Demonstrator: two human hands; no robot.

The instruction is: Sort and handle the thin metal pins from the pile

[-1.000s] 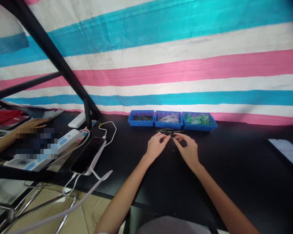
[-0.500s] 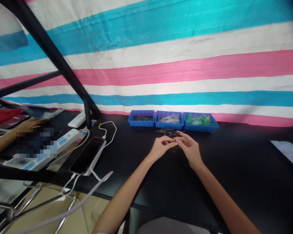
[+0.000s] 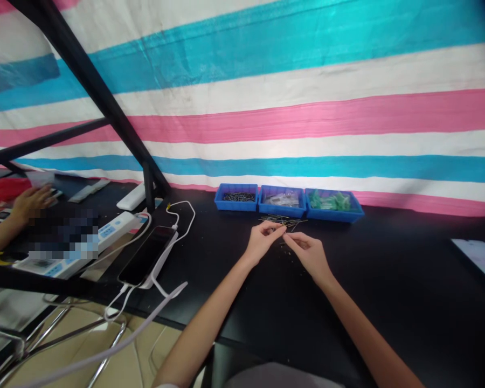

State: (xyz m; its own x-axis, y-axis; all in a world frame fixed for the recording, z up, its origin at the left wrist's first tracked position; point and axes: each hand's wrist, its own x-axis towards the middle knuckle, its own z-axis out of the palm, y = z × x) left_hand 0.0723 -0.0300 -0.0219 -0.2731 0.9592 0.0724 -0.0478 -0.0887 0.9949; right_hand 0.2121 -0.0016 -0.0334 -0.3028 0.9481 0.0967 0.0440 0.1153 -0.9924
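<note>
Over the black table [image 3: 242, 302], my left hand [image 3: 262, 240] and my right hand [image 3: 309, 253] meet at their fingertips. Both are pinched closed; whatever lies between the fingers is too small to make out. Just beyond them is a loose pile of thin screws or pins [image 3: 295, 221]. Behind the pile stand three blue bins in a row: the left bin [image 3: 236, 205] has dark screws or pins in it, the middle bin [image 3: 281, 210] clear plastic bags or pieces, and the right bin [image 3: 335, 216] green translucent pieces.
On the left lie a phone [image 3: 147, 256] with white cables and a power strip [image 3: 113, 231]. A black metal frame [image 3: 101, 97] rises there. Farther left is another person's hand [image 3: 32, 205]. A pale flat device [image 3: 477, 258] lies at the right; a striped sheet [image 3: 307, 118] hangs behind.
My right hand has moved slightly left and down, its fingers more closed in a pinch against my left fingertips. The other person's hand has moved left. The view has shifted slightly.
</note>
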